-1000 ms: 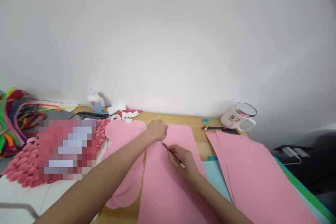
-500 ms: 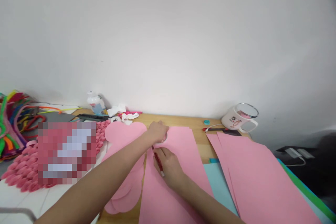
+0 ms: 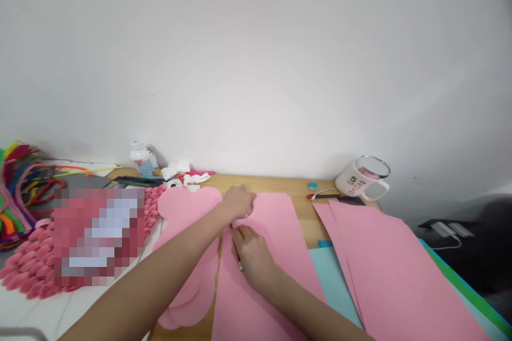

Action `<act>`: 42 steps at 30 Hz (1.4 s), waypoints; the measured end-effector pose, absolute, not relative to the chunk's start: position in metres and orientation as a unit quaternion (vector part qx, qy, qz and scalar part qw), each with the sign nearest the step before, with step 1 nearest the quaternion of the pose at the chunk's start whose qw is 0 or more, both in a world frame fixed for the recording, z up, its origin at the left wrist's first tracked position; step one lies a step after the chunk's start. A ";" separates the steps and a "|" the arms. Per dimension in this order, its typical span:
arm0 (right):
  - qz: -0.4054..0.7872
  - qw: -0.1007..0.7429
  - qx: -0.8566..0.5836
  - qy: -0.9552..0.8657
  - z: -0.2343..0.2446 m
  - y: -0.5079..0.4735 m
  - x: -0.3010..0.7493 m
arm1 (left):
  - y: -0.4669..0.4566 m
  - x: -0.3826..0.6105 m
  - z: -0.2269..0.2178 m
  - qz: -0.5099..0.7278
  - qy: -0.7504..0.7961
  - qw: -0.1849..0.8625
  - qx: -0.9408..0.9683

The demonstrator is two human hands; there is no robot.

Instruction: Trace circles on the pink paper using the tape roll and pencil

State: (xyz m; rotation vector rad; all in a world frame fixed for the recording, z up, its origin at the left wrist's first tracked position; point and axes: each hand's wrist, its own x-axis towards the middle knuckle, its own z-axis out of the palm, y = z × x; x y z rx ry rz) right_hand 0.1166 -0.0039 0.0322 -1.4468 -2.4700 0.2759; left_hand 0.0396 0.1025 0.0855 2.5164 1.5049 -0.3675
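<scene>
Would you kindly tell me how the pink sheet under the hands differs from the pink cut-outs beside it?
The pink sheet is long with straight edges; the pink cut-outs are rounded. The sheet looks like one piece; the cut-outs overlap in a pile. The left hand and the right hand, gripping a pencil, rest on the sheet; only the left forearm crosses the cut-outs. Both are the same pink and lie flat.

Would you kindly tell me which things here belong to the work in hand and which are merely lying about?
In use: left hand pressing a round object onto the pink sheet; right hand holding a pencil over the sheet; cut pink circles alongside.
Lying about: mug, bottle, pipe cleaners, stack of pink sheets, blue cap.
</scene>
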 end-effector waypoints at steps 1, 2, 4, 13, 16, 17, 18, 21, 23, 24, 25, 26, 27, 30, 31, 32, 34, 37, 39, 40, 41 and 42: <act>0.092 0.149 -0.495 -0.851 0.029 -0.006 0.119 | 0.102 0.040 0.085 -0.122 0.508 0.087 0.848; 0.091 0.171 -0.490 -0.850 0.026 -0.008 0.123 | 0.102 0.040 0.084 -0.119 0.509 0.079 0.849; 0.104 0.231 -0.476 -0.842 0.023 -0.012 0.133 | 0.100 0.041 0.083 -0.114 0.512 0.063 0.849; 0.315 0.466 -0.560 -0.608 0.042 0.013 0.211 | 0.083 0.041 0.073 -0.100 0.514 0.020 0.852; 0.338 0.504 -0.568 -0.556 0.051 0.040 0.224 | 0.074 0.045 0.072 -0.103 0.517 0.009 0.850; 0.341 0.512 -0.561 -0.554 0.055 0.049 0.224 | 0.070 0.048 0.072 -0.104 0.525 0.005 0.844; 0.345 0.518 -0.550 -0.557 0.059 0.059 0.221 | 0.066 0.050 0.073 -0.104 0.537 0.001 0.837; 0.368 0.530 -0.493 -0.583 0.072 0.084 0.198 | 0.056 0.058 0.074 -0.111 0.576 -0.011 0.810; 0.390 0.515 -0.465 -0.606 0.079 0.097 0.175 | 0.053 0.063 0.072 -0.118 0.600 -0.014 0.791; 0.400 0.497 -0.458 -0.619 0.082 0.102 0.164 | 0.052 0.065 0.071 -0.118 0.610 -0.014 0.783; 0.406 0.475 -0.455 -0.635 0.084 0.107 0.153 | 0.052 0.066 0.069 -0.116 0.616 -0.012 0.779; 0.409 0.444 -0.452 -0.657 0.085 0.110 0.143 | 0.052 0.067 0.067 -0.113 0.621 -0.008 0.775; 0.408 0.409 -0.449 -0.682 0.086 0.112 0.134 | 0.053 0.068 0.064 -0.109 0.628 -0.002 0.771; 0.387 0.296 -0.437 -0.756 0.088 0.115 0.116 | 0.059 0.069 0.054 -0.085 0.650 0.020 0.755; 0.374 0.263 -0.434 -0.776 0.089 0.115 0.112 | 0.061 0.069 0.051 -0.071 0.655 0.025 0.752; 0.360 0.236 -0.433 -0.792 0.089 0.115 0.109 | 0.062 0.069 0.048 -0.057 0.656 0.032 0.752; 0.337 0.198 -0.431 -0.813 0.090 0.114 0.105 | 0.065 0.068 0.044 -0.033 0.647 0.051 0.760; 0.312 0.168 -0.423 -0.834 0.090 0.115 0.101 | 0.067 0.066 0.040 -0.023 0.625 0.089 0.775; 0.301 0.155 -0.412 -0.846 0.091 0.115 0.100 | 0.068 0.065 0.038 -0.025 0.617 0.098 0.780; 0.301 0.148 -0.406 -0.850 0.091 0.116 0.099 | 0.069 0.065 0.037 -0.026 0.615 0.099 0.782; 0.304 0.142 -0.401 -0.852 0.092 0.116 0.099 | 0.069 0.065 0.036 -0.026 0.615 0.097 0.782; 0.307 0.137 -0.397 -0.854 0.092 0.115 0.098 | 0.069 0.065 0.036 -0.026 0.616 0.095 0.782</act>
